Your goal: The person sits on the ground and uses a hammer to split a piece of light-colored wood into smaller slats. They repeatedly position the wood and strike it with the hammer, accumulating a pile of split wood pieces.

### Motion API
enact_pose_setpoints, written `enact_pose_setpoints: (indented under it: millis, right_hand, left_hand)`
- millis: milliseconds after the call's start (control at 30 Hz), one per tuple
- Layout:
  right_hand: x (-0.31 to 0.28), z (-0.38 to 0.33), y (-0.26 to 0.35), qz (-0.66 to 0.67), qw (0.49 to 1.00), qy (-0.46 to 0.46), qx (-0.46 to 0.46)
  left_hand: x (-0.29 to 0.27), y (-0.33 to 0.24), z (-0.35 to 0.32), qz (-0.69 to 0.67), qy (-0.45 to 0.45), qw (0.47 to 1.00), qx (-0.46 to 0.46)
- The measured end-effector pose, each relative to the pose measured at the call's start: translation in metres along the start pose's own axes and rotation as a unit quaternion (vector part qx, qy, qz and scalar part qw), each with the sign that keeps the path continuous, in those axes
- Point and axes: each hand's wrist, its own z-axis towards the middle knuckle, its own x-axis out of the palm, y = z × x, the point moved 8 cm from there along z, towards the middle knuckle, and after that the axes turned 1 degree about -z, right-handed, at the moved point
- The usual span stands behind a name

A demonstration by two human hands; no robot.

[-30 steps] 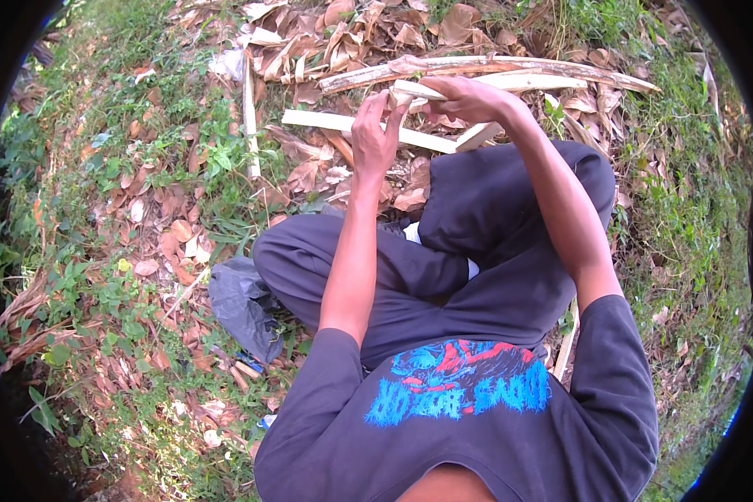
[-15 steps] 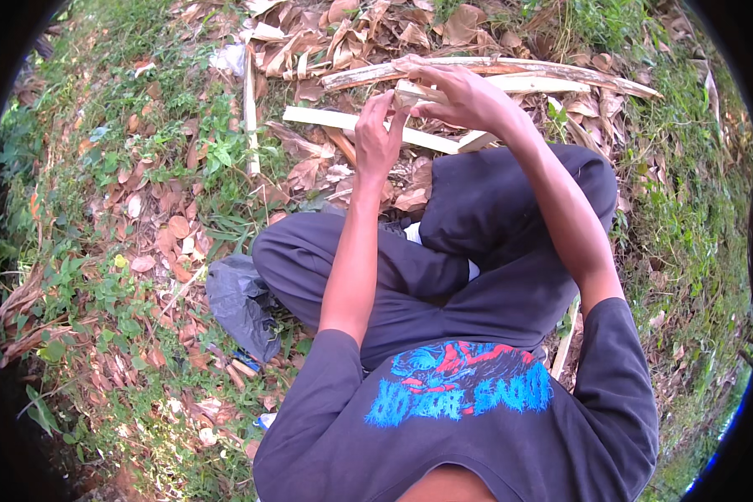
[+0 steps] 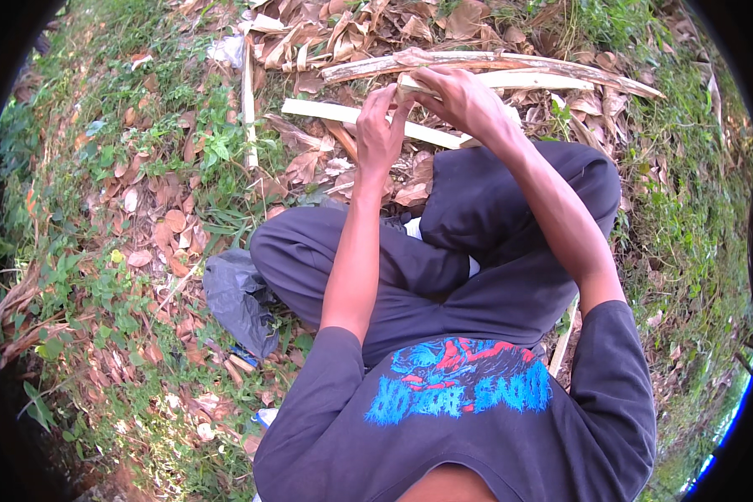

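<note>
You sit cross-legged on the ground (image 3: 142,251), which is covered with dry brown leaves and patches of green weeds, and both your hands are raised in front of your knees, at the far side of the leaf litter. Your left hand (image 3: 382,130) has its grip pressed together: the fingers curl around the near end of a pale wood strip (image 3: 510,81), thumb side up. Your right hand (image 3: 460,100) is just beside it, touching the same strip, its fingers folded over the top of the pale piece, so that grip is pinching the strip too. The two hands sit close together, nearly touching each other.

The strip runs from your hands away toward your right, lying alongside a long brownish stalk (image 3: 494,60) that stretches across the far side of the ground. A second pale slat (image 3: 343,115) lies flat on the leaves just beyond your left hand, slanting toward your right knee and passing behind your hands. A thin pale stick (image 3: 248,100) lies farther to your left, running away from you. Near your left knee a crumpled dark plastic bag (image 3: 238,301) rests on the leaves.
</note>
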Motion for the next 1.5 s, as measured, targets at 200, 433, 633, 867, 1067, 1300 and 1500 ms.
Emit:
enact_pose_setpoints:
  millis: [200, 433, 633, 867, 1067, 1300, 1500]
  right_hand:
    - [0.007, -0.004, -0.01, -0.007, 0.999, 0.016, 0.037]
    - [0.012, -0.008, -0.014, -0.017, 0.999, 0.018, 0.033]
    - [0.016, -0.003, -0.004, -0.023, 0.999, 0.016, 0.035]
    - [0.007, 0.002, 0.0, -0.02, 0.992, 0.05, 0.113]
    - [0.027, 0.0, -0.014, -0.1, 0.986, 0.118, 0.055]
    - [0.025, -0.002, -0.013, -0.121, 0.986, 0.115, 0.014]
    - [0.017, -0.002, -0.016, -0.065, 0.997, 0.036, 0.032]
  left_hand:
    - [0.003, 0.004, 0.0, -0.007, -0.002, 1.0, -0.003]
    - [-0.002, 0.009, -0.003, -0.023, 0.022, 0.997, -0.065]
    - [-0.113, 0.017, -0.04, -0.087, -0.074, 0.978, -0.174]
    - [-0.321, -0.028, -0.182, 0.004, -0.322, 0.905, -0.278]
    - [-0.332, 0.022, -0.303, 0.085, -0.122, 0.84, -0.522]
    - [-0.359, 0.01, -0.296, 0.458, -0.24, 0.797, -0.313]
    - [-0.395, 0.073, -0.296, 0.379, -0.071, 0.801, -0.458]
